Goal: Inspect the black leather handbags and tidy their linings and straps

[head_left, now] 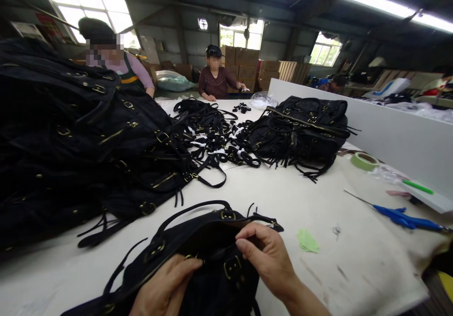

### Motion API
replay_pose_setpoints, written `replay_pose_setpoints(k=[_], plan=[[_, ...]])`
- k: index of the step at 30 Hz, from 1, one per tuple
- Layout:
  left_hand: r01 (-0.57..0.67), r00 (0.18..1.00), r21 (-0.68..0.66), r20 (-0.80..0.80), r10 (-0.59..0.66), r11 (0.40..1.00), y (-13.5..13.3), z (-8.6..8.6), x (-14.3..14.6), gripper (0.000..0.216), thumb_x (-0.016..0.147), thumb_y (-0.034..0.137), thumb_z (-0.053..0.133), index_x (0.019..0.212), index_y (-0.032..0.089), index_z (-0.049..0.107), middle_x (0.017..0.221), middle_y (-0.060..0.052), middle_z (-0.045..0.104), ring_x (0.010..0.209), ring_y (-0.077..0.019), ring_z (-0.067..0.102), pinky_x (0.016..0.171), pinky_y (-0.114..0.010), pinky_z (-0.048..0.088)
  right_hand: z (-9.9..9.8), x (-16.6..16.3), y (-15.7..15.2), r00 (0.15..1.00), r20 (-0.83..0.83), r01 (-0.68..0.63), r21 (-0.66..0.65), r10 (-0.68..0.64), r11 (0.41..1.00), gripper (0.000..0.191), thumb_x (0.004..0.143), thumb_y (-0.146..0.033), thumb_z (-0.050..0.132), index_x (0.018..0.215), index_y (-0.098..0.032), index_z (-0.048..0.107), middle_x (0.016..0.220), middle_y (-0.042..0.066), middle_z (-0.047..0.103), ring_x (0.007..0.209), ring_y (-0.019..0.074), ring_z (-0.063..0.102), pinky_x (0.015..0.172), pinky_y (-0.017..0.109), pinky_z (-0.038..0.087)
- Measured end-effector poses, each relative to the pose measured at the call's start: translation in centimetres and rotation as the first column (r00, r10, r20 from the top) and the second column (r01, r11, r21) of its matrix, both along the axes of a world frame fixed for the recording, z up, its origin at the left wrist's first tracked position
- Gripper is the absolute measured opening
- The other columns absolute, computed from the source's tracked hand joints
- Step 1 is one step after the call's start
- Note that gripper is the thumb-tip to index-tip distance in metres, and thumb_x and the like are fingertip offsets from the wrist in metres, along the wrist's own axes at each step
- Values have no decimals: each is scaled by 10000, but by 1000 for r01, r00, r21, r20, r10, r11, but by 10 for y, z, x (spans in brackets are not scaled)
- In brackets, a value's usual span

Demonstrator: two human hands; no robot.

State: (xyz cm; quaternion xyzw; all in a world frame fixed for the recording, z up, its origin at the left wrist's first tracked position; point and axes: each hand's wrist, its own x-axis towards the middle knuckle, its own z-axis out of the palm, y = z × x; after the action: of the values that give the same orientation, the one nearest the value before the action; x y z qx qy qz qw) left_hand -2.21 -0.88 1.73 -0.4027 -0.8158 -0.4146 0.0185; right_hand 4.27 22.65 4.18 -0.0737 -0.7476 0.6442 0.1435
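A black handbag (215, 283) with gold buckles lies in front of me at the near edge, its top gaping and one handle arched up behind. My left hand (166, 283) is closed on the near rim of the opening, thumb lying along the edge. At the right end of the opening, my right hand (269, 259) has thumb and forefinger drawn together at the bag's edge. What lies between those fingertips is too small to make out. The inside of the bag is dark.
A tall heap of black bags (88, 141) fills the left, with more bags (300, 127) at back right. Black straps (219, 141) lie between them. To the right are green tape (364, 161), a blue-handled tool (406, 217) and green paper (307, 241). Two people stand across the table.
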Motion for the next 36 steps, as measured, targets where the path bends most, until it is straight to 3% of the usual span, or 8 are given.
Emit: replay_pose_setpoints(k=[2,4,6,8,13,22,27,36], plan=[[85,996,-117,7,-84,989,3,3,-4,324,910,129,434,1070,336,626,861,32,617,795,-86,641,712,-125,503,-1,1,-1,999,-31,10,68,-7,998,85,846,-278,658,805,-207,682,720,-7,612,641,136,530,572,235,390],[144,989,-200,38,-140,969,9,6,-6,377,884,94,405,1028,339,652,835,26,602,765,-90,633,667,-134,497,-1,1,-4,993,-116,1,249,29,968,64,855,-197,622,818,-201,673,758,2,622,705,143,562,637,242,409],[196,980,-158,67,-187,968,16,7,-8,399,896,99,385,1076,344,642,797,23,576,722,-85,616,633,-137,491,0,1,-7,981,-166,-29,394,102,919,100,856,-133,588,831,-194,663,786,7,622,741,142,577,673,243,411],[217,973,-47,87,-213,975,22,7,-9,381,936,140,379,1167,351,597,766,31,553,677,-73,596,620,-132,490,0,-1,-9,978,-151,-69,428,146,901,110,862,-120,579,837,-193,657,794,6,619,741,135,583,670,237,412],[-28,999,49,-27,29,998,22,17,-13,297,937,228,477,1215,314,534,981,17,653,872,-106,655,771,-147,529,7,-9,-11,984,-75,-118,419,164,900,131,888,-141,574,810,-198,661,812,7,628,766,144,590,695,245,423],[-294,929,3,-234,286,956,-10,58,-28,252,924,451,490,1060,265,591,885,23,695,757,-115,678,670,-128,532,23,-48,-43,962,-103,-240,108,251,965,109,812,-106,670,796,-200,722,777,-24,694,736,136,636,708,219,466],[-285,934,-22,-230,273,958,-12,63,-35,252,934,436,484,1098,268,574,829,39,683,704,-101,663,679,-133,527,20,-72,-64,930,-92,-362,-83,355,928,94,844,-176,647,824,-164,738,700,-22,661,647,127,591,611,213,435],[-268,912,-4,-324,252,963,0,69,-42,227,934,428,480,1038,267,600,863,23,676,711,-132,652,752,-199,538,10,-79,-69,922,-107,-387,-194,373,901,130,840,-269,659,811,-181,750,660,-25,632,588,118,542,585,214,420]])
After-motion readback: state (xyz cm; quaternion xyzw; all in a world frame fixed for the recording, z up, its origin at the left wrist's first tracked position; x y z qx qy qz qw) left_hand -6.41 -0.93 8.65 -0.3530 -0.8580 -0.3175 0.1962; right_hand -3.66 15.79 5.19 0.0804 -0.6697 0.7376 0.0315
